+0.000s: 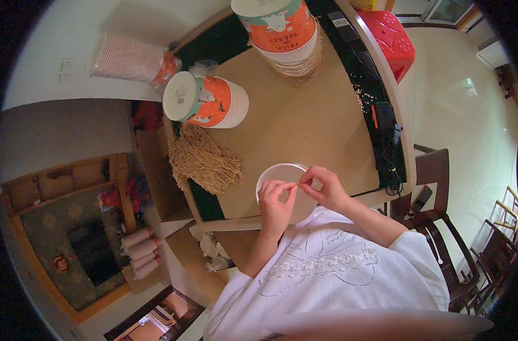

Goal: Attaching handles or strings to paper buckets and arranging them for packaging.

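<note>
On the brown-and-dark-green worktop point(310, 125) stand two orange, white and green paper-tub stacks: at 12 o'clock point(282, 34), cut off above, and 10 point(213, 102). One tan stringy bundle point(205, 159) lies at 8; one round white tub point(303, 209), partly hidden, at 6. Above it, left hand point(276, 202) and right hand point(329, 189) grips pinch one thin strand point(297, 184), barely discernible.

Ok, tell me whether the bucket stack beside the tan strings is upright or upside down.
Upside down: the bucket stack shows its closed base on top, rims below.
</note>
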Demonstrator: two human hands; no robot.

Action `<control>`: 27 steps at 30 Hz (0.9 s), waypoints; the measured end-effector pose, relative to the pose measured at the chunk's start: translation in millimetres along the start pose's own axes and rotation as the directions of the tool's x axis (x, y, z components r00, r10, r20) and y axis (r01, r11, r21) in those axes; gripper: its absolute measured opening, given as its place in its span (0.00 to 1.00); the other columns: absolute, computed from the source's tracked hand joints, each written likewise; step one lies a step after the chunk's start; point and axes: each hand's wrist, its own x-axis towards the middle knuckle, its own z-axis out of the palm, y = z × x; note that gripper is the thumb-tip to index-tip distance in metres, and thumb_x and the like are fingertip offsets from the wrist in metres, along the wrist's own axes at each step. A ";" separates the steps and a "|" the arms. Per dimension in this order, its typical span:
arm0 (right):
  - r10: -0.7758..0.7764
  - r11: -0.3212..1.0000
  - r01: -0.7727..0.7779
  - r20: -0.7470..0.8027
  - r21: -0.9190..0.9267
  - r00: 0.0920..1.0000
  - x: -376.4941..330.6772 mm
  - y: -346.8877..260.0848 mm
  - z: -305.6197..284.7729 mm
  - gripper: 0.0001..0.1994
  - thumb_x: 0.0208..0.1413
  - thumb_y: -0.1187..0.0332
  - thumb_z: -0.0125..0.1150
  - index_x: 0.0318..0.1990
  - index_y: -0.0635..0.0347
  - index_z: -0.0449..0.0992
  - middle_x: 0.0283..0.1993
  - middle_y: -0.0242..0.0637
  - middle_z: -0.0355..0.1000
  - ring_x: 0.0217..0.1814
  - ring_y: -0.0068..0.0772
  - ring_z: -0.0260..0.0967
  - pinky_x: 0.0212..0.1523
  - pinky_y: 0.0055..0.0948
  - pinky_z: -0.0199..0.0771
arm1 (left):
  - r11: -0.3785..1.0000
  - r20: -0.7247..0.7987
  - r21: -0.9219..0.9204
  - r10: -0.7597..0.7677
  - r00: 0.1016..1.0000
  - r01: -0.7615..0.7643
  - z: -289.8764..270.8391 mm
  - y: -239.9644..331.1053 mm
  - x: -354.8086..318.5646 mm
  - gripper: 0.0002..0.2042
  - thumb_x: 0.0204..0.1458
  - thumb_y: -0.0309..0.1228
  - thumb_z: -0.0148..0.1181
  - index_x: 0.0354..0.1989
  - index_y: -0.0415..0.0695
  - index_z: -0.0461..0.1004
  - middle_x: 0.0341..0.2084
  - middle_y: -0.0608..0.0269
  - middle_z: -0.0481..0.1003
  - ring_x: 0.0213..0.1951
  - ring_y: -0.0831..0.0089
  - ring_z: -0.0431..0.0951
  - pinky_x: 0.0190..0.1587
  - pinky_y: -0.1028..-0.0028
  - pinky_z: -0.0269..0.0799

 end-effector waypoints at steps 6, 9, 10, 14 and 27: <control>-0.105 0.984 0.106 0.014 -0.144 0.994 2.1 -2.8 -1.4 0.06 0.43 0.77 0.64 0.28 0.59 0.72 0.27 0.34 0.70 0.32 0.30 0.69 0.38 0.27 0.65 | 1.000 0.017 0.010 0.004 1.000 -0.004 0.2 0.5 0.3 0.03 0.42 0.23 0.63 0.26 0.41 0.77 0.26 0.60 0.74 0.34 0.64 0.73 0.39 0.69 0.68; -0.088 0.995 0.090 0.036 -0.052 0.995 1.2 2.4 -2.2 0.05 0.45 0.76 0.63 0.29 0.59 0.72 0.28 0.33 0.69 0.32 0.26 0.67 0.39 0.25 0.64 | 0.999 0.020 -0.025 -0.025 0.999 0.026 3.0 -3.0 0.2 0.03 0.42 0.23 0.63 0.26 0.40 0.77 0.26 0.60 0.74 0.33 0.65 0.74 0.39 0.71 0.69; -0.089 0.995 0.091 0.037 -0.052 0.995 0.8 4.3 -2.3 0.05 0.45 0.76 0.63 0.29 0.59 0.72 0.28 0.33 0.69 0.32 0.26 0.67 0.39 0.25 0.64 | 0.996 0.032 -0.084 -0.040 0.999 0.043 4.3 -6.9 -0.2 0.03 0.43 0.23 0.62 0.26 0.39 0.76 0.26 0.60 0.75 0.32 0.67 0.74 0.38 0.72 0.69; 0.115 0.960 -0.141 0.117 0.242 0.986 -1.0 17.6 -3.1 0.03 0.49 0.74 0.61 0.30 0.60 0.73 0.28 0.27 0.69 0.32 0.18 0.63 0.36 0.21 0.62 | 0.962 0.037 -0.257 -0.090 0.995 0.096 10.5 -13.3 -1.7 0.03 0.44 0.23 0.62 0.27 0.38 0.76 0.25 0.62 0.74 0.30 0.73 0.74 0.38 0.76 0.68; 0.144 0.964 -0.152 0.051 0.221 0.988 -4.9 17.6 -1.4 0.04 0.50 0.72 0.61 0.29 0.61 0.73 0.27 0.25 0.69 0.30 0.17 0.61 0.33 0.21 0.63 | 0.985 -0.023 -0.149 -0.096 0.995 0.092 5.5 0.8 -1.0 0.03 0.42 0.22 0.63 0.26 0.40 0.76 0.25 0.62 0.74 0.31 0.71 0.73 0.37 0.74 0.68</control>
